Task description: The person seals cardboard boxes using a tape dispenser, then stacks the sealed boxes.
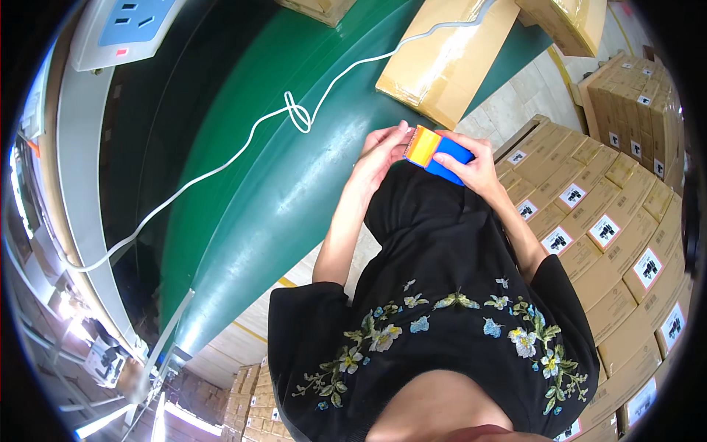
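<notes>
Right fingers [453, 163] pinch blue-orange tool [422, 147] | left fingers [390, 138] at orange end, grip unclear | white cable [453, 25] over carton [434, 74], worktop [287, 177]

Tally by kind.
Hands [379, 156]: 2; tool [451, 158]: 1; cord [296, 110]: 1; socket block [131, 33]: 1; green bench [294, 184]: 1; loose cartons [423, 77]: 3; carton stacks [604, 221], right side: 2; far cartons [254, 401], lower left: too small to count.

Forearms [341, 234] angled inward; left grip [377, 153] half-curled, thumb [395, 135] extended; right grip [476, 165] clamped, thumb [451, 163] uppermost.
</notes>
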A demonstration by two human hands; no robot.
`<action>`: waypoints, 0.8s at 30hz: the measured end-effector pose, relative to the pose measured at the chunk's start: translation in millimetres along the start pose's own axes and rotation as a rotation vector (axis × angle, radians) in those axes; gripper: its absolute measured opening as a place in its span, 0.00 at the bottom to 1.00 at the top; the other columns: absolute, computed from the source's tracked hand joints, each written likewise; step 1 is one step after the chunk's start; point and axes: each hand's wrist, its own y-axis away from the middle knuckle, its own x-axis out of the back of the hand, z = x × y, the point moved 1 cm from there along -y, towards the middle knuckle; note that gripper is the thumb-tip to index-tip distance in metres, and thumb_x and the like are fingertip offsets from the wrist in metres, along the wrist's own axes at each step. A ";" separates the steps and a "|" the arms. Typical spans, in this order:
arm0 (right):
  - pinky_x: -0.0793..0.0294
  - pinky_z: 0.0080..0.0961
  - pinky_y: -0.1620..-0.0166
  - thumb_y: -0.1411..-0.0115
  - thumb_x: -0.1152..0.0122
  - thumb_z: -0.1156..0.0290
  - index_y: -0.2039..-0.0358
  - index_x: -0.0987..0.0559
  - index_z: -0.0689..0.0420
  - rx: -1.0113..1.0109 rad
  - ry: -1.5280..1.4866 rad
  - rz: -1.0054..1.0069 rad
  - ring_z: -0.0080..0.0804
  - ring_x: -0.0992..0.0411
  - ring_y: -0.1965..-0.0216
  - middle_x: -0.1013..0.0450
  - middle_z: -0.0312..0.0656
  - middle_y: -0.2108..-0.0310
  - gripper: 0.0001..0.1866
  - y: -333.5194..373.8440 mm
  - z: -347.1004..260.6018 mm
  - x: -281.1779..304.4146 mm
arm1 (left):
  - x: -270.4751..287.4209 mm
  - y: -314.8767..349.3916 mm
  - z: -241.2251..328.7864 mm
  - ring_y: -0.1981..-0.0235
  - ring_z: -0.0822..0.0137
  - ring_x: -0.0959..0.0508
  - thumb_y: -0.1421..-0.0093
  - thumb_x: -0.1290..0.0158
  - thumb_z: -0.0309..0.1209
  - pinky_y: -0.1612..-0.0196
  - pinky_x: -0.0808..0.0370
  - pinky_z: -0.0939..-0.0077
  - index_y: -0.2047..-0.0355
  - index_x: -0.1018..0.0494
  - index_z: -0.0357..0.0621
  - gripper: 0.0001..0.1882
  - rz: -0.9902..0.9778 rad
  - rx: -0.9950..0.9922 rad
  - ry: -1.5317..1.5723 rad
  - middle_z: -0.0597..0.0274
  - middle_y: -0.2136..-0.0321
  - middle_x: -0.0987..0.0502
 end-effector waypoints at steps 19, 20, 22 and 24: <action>0.25 0.32 0.66 0.49 0.38 0.52 0.63 0.20 0.57 -0.233 0.338 0.112 0.43 0.24 0.72 0.24 0.50 0.74 0.22 20.3 74.2 42.3 | 74.4 -104.1 60.3 0.80 0.73 0.23 0.48 0.40 0.32 0.74 0.27 0.83 0.71 0.22 0.34 0.11 0.480 -0.359 -0.805 0.56 0.78 0.21; 0.26 0.32 0.66 0.49 0.38 0.52 0.63 0.20 0.57 -0.238 0.332 0.122 0.43 0.24 0.72 0.24 0.50 0.74 0.22 19.2 81.8 41.2 | 67.5 -105.0 60.0 0.80 0.73 0.23 0.48 0.40 0.32 0.74 0.27 0.83 0.71 0.22 0.34 0.11 0.473 -0.352 -0.814 0.56 0.78 0.21; 0.26 0.32 0.66 0.49 0.38 0.51 0.63 0.20 0.57 -0.252 0.319 0.128 0.44 0.24 0.73 0.24 0.50 0.75 0.22 21.7 92.5 38.3 | 54.1 -104.8 56.2 0.74 0.66 0.21 0.45 0.44 0.35 0.67 0.26 0.75 0.64 0.24 0.34 0.15 0.530 -0.267 -1.079 0.52 0.73 0.20; 0.26 0.33 0.66 0.49 0.39 0.49 0.64 0.20 0.56 -0.217 0.326 0.121 0.44 0.24 0.73 0.24 0.50 0.75 0.23 15.7 88.1 38.0 | 68.9 -111.1 50.9 0.65 0.61 0.22 0.43 0.46 0.37 0.61 0.27 0.71 0.57 0.28 0.35 0.19 0.693 -0.617 -1.380 0.48 0.67 0.22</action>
